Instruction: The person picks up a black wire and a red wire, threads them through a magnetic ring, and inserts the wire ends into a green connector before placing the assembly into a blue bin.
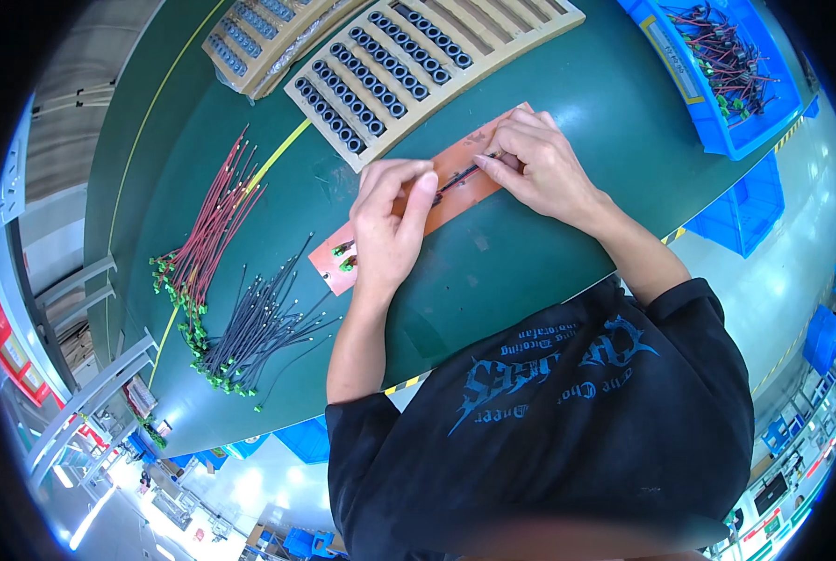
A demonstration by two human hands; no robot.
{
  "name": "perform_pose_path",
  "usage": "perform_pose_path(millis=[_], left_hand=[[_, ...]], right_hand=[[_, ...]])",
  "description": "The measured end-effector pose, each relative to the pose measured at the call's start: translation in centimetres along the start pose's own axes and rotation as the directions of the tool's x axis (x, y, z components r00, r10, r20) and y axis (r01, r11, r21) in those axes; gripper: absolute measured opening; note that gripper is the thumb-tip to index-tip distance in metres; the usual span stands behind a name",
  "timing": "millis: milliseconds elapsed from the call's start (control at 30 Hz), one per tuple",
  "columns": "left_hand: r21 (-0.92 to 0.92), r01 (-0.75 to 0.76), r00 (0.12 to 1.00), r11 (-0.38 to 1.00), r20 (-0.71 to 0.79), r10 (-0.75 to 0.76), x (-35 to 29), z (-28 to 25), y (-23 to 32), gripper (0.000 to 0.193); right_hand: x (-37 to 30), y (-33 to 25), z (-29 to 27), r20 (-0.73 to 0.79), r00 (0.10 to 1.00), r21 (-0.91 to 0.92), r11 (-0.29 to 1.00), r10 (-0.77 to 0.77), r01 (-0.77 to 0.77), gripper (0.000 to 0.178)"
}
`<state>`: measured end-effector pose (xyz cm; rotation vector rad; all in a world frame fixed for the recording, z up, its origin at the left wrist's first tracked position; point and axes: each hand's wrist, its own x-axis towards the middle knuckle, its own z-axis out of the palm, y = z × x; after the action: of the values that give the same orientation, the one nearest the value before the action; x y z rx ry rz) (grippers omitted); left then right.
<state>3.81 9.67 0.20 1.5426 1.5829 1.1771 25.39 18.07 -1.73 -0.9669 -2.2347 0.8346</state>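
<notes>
An orange-brown board (464, 208) lies slantwise on the green table, under both of my hands. Red and black wires (457, 179) run along it, with small green connectors (347, 257) at their left end. My left hand (390, 210) is closed over the middle of these wires, thumb against the curled fingers. At the right end of the wires, my right hand (537, 166) pinches them between thumb and fingers. The fingers partly hide the wire tips.
A bundle of red wires (217, 220) and a bundle of black wires (264, 323) lie left on the green table (539, 252). A slotted tray (380, 79) of dark ring-shaped parts stands at the far side, another tray (254, 37) beside it. A blue bin (731, 79) of wired parts sits far right.
</notes>
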Motion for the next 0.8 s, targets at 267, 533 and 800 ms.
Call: perform_pose_path(millis=[267, 533, 800], left_hand=[[0.392, -0.104, 0.995, 0.914, 0.044, 0.095, -1.8, -0.7, 0.2, 0.034], [0.336, -0.086, 0.996, 0.938, 0.060, 0.070, -0.9, 0.5, 0.1, 0.021], [0.339, -0.133, 0.985, 0.932, -0.064, 0.163, -0.7, 1.4, 0.7, 0.024]], right_hand=[[0.2, 1.0, 0.0, -0.089, 0.991, -0.037, 0.994, -0.101, 0.098, 0.016], [0.2, 1.6, -0.9, -0.084, 0.994, -0.050, 0.996, -0.072, 0.068, 0.018], [0.4, 2.0, -1.9, -0.105, 0.991, -0.038, 0.996, -0.079, 0.075, 0.021]])
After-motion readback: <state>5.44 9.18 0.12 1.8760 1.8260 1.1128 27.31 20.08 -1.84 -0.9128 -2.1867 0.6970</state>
